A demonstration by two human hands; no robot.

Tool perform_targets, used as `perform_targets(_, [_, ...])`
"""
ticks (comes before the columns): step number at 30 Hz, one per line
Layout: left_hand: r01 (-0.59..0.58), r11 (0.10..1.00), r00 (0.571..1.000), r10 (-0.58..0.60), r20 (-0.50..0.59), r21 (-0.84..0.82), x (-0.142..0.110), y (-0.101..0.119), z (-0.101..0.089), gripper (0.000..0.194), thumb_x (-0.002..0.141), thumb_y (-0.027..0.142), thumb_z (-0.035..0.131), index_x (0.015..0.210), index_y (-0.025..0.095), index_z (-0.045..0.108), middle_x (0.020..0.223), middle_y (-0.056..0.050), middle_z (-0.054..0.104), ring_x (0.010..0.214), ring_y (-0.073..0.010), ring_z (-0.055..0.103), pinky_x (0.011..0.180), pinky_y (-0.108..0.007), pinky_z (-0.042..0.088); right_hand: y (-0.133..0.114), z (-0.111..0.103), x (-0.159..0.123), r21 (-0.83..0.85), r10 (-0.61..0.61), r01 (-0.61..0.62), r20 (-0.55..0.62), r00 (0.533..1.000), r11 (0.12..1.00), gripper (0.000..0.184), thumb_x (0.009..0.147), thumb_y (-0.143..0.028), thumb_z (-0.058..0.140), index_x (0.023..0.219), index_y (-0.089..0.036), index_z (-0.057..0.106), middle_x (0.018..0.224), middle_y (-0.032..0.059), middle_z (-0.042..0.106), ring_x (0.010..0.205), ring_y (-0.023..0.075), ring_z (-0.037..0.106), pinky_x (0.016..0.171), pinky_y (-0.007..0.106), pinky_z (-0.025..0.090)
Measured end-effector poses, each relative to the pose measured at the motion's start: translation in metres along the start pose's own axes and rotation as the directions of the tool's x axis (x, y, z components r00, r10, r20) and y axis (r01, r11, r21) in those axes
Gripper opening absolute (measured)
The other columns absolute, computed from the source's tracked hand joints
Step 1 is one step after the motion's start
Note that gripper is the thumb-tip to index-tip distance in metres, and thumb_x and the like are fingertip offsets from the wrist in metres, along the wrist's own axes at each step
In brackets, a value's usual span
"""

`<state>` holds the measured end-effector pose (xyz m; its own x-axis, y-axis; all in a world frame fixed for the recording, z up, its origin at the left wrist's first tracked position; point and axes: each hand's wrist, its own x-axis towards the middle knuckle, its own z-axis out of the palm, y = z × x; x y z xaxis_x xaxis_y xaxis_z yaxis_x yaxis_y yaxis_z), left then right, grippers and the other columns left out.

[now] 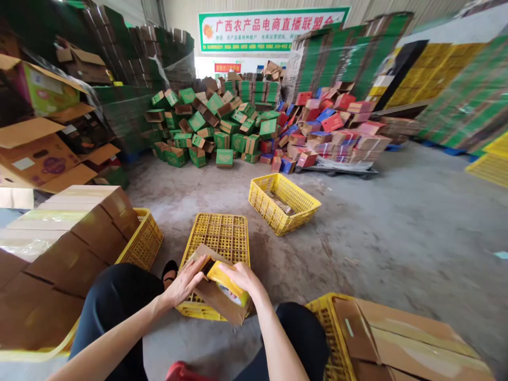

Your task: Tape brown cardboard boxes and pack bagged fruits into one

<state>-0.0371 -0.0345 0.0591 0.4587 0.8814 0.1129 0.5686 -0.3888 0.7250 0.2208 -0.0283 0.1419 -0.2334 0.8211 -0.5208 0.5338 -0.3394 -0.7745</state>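
Note:
A small yellow cardboard box [222,293] with brown inner flaps rests over an upturned yellow plastic crate [220,235] between my knees. My left hand [186,280] lies on its left flap, fingers bent over the edge. The fingers of my right hand [243,276] curl over the box's upper right rim, gripping it. Part of the box's printed side shows under my right hand.
A stack of flat cardboard sheets [59,254] lies on a yellow crate at my left, another stack [397,338] in a crate at my right. A tilted yellow crate [283,203] sits ahead. Piles of green boxes [206,127] and red boxes [337,132] fill the back.

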Motion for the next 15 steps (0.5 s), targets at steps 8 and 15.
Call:
perform_targets(8, [-0.004,0.993,0.997,-0.005,0.071,0.118,-0.001,-0.031,0.001,0.078,0.105,0.063,0.034,0.167,0.023,0.010,0.168,-0.009,0.031,0.156,-0.0263,0.029,0.129,-0.045,0.027,-0.016,0.011,0.018,-0.024,0.055,-0.053,0.115,0.992,0.998,0.053,0.098,-0.059,0.051,0.074,-0.015,0.067,0.055,0.0077,0.065,0.048,0.0203,0.064,0.046,0.027,0.053])
perform_targets(15, [-0.031,0.978,0.994,0.008,0.109,0.206,0.000,-0.041,0.009,0.077,0.105,0.065,0.032,0.167,0.024,0.012,0.170,-0.011,0.026,0.157,-0.0272,0.025,0.130,-0.050,0.021,-0.007,-0.005,0.004,-0.049,0.021,-0.014,0.138,0.990,0.999,0.049,0.092,-0.060,0.061,0.073,-0.016,0.068,0.056,0.0054,0.067,0.051,0.0199,0.066,0.047,0.026,0.053])
